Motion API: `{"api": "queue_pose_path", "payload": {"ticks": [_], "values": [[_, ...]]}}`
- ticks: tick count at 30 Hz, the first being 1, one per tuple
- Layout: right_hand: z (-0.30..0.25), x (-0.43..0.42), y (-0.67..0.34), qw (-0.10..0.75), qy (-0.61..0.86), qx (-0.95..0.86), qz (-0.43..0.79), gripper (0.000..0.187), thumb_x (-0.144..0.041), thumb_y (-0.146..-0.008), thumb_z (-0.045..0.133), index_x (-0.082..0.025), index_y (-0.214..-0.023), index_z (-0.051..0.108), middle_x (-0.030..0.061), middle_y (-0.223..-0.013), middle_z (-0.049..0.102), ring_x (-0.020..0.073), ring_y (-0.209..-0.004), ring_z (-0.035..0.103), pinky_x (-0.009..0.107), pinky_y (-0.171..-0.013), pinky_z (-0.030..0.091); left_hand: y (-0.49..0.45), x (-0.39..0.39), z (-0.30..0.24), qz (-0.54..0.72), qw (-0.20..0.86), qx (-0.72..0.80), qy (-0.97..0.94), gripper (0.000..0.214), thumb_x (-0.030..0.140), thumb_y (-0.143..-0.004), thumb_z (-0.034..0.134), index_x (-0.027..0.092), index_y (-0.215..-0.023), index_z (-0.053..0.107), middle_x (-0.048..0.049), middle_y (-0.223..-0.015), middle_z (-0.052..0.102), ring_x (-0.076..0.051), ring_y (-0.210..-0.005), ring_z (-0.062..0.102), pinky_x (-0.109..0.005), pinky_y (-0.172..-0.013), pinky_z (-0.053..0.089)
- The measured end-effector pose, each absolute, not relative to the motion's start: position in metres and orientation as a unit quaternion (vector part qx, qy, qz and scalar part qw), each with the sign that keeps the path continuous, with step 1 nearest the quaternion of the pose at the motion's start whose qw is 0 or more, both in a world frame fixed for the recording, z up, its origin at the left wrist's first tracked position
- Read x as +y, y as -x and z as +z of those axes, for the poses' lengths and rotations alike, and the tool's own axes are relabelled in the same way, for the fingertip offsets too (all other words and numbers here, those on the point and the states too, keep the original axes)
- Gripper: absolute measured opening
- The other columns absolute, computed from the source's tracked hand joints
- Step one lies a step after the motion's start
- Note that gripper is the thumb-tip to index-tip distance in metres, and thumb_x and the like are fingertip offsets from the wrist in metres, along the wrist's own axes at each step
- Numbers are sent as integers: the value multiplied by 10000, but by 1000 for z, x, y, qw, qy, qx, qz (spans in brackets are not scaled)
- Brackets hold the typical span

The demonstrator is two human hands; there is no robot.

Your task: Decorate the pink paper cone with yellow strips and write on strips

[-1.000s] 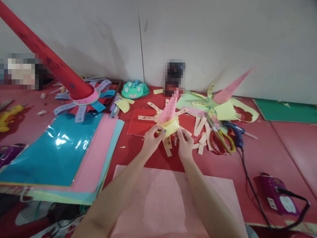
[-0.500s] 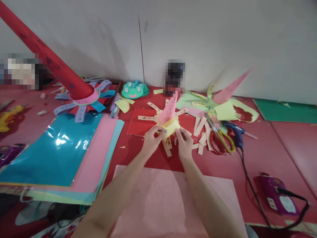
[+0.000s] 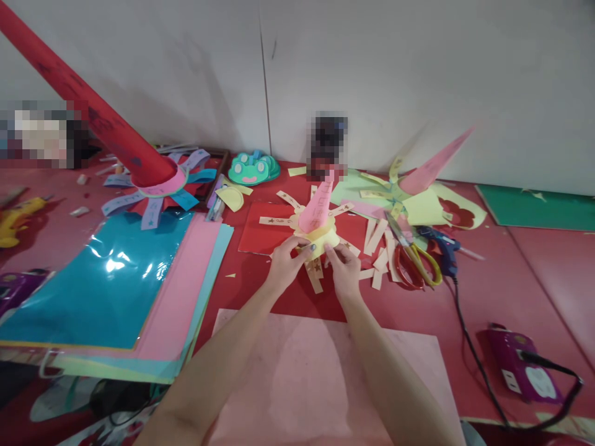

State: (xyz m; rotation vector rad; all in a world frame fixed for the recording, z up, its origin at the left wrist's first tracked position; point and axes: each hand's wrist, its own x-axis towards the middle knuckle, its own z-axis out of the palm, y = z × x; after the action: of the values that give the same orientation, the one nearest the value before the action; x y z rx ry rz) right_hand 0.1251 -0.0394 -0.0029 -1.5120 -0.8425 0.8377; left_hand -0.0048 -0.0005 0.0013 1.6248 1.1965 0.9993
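Observation:
In the middle of the table stands a pink paper cone (image 3: pixel 317 207) with writing on it, rising from a scalloped pale base with printed paper strips (image 3: pixel 277 221) spread around it. A yellow paper band (image 3: pixel 322 240) curves across the front of the cone's foot. My left hand (image 3: pixel 289 260) pinches the band's left side between thumb and fingers. At its right side, my right hand (image 3: pixel 344 265) grips the band, thumb in front. The fingertips behind the paper are hidden.
Scissors (image 3: pixel 421 263), loose paper strips (image 3: pixel 375 238) and a blue glue gun (image 3: pixel 441 251) with a cord lie to the right. A second pink cone (image 3: pixel 437 161) stands behind them. Coloured sheets (image 3: pixel 186 291) and a tall red cone (image 3: pixel 106 118) occupy the left. A pink board (image 3: pixel 279 371) lies in front.
The yellow paper has bent from a flatter piece into a curve around the cone's foot. My right hand has shifted slightly left and inward; my left hand has barely moved.

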Motion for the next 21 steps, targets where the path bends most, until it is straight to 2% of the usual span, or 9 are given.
{"api": "queue_pose_path", "payload": {"ticks": [5,8,11,15,18,21], "values": [[-4,-39,-126,571,636,-368,366,285,-444,-726,592,-165,-666,586,-48,-537,484,82,-494,424,235,-532,380,5,1,-1,410,382,466,-685,119,312,-808,555,209,-780,608,0,-810,663,-138,-779,617,-280,-773,488],[-6,-39,-132,552,650,-387,351,302,-465,-740,570,-168,-687,571,-39,-564,495,89,-498,438,238,-525,384,6,2,-2,434,257,431,-748,99,277,-827,547,213,-775,600,10,-778,656,-129,-771,617,-365,-924,429],[-3,-39,-142,558,704,-373,232,295,-460,-750,564,-168,-794,566,-8,-679,536,99,-565,467,244,-553,408,7,-1,-3,443,114,394,-797,77,237,-839,537,222,-795,599,15,-789,642,-122,-814,620,-416,-1008,354],[3,-44,-151,573,703,-419,48,268,-379,-775,579,-179,-954,568,-5,-719,493,93,-586,451,242,-562,424,5,-5,0,423,-8,380,-823,104,187,-836,533,237,-772,599,27,-820,630,-132,-921,611,-441,-1068,276],[6,-48,-150,522,644,-560,-8,140,-301,-796,575,-212,-879,645,12,-760,496,79,-565,456,230,-538,434,3,-5,0,408,-60,379,-828,126,172,-832,535,241,-746,598,39,-842,627,-125,-947,600,-422,-1099,226],[7,-50,-147,449,601,-662,9,157,-252,-827,536,-236,-887,679,47,-894,545,74,-594,500,225,-538,453,3,-5,-1,397,-75,384,-831,128,211,-845,524,248,-752,603,40,-861,626,-115,-939,599,-405,-1109,205]]}}
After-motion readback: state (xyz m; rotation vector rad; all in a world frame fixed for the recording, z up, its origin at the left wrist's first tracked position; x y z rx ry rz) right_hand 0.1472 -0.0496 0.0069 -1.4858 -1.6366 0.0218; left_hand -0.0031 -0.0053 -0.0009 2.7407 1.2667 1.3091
